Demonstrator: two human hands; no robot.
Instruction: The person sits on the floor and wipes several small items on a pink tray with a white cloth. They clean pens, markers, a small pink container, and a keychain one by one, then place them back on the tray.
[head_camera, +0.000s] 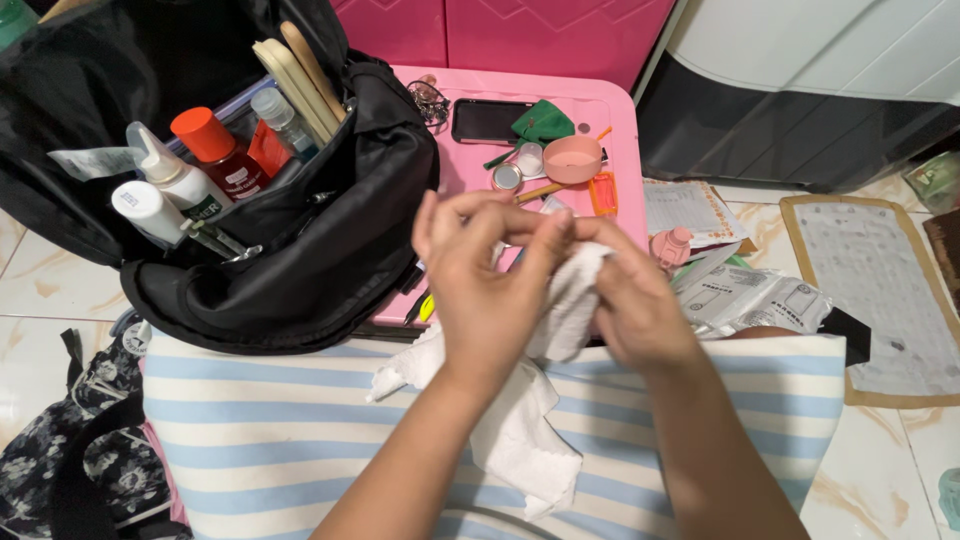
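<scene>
Both forearms rise from the bottom edge and meet in the middle of the view, over a blue-and-white striped cushion (300, 420). The left hand (485, 290) is held upright with its back toward the camera, wrist bent, fingers curled forward and pinched onto the top of a white tissue (530, 400). The right hand (635, 300) faces it from the other side, fingers folded over the same tissue near its upper end, so the two hands close on it just beside each other, fingertips nearly touching. The tissue is crumpled; its loose lower part hangs down between the forearms and lies on the cushion. Just left of the hands stands an open black bag (300, 250) holding an orange-capped bottle (215, 150), white tubes (160, 195) and flat wooden sticks (300, 70). Behind the hands is a small pink table (620, 130) with a dark phone (488, 120), a green cloth (545, 120) and a pink bowl (572, 158) on it. To the right, printed paper sheets (870, 290) and plastic packets (750, 295) lie on the tiled floor (40, 290).
</scene>
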